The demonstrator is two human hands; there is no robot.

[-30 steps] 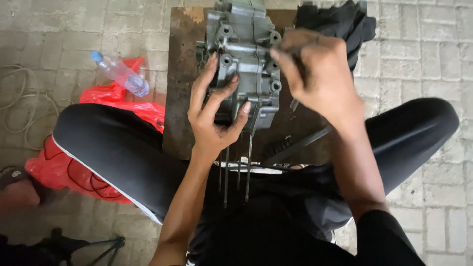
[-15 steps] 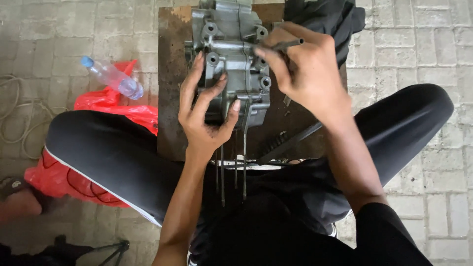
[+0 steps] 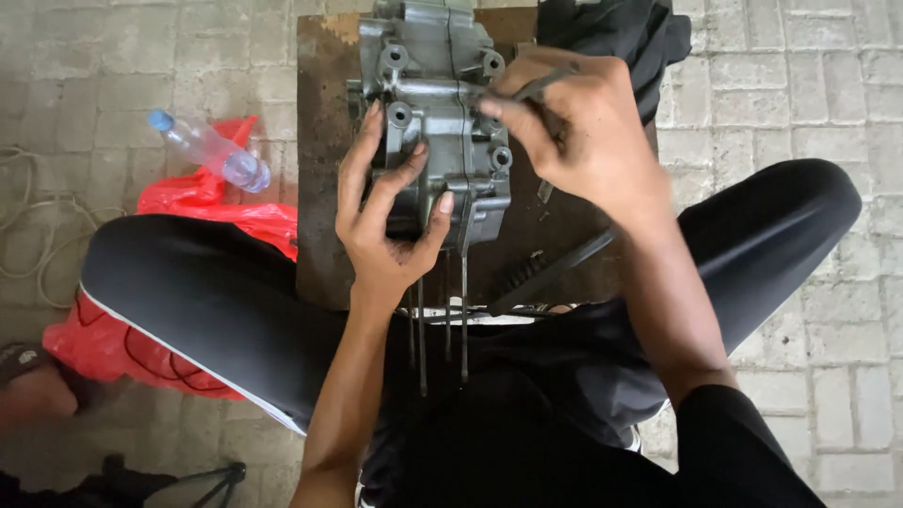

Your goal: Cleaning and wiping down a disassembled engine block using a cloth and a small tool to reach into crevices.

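Grey paving bricks [image 3: 800, 85]; rusty board [image 3: 324, 188]

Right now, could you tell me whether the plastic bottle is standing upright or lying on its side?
Lying on its side: the clear plastic bottle rests lengthwise against the red plastic bag, its blue cap pointing up-left.
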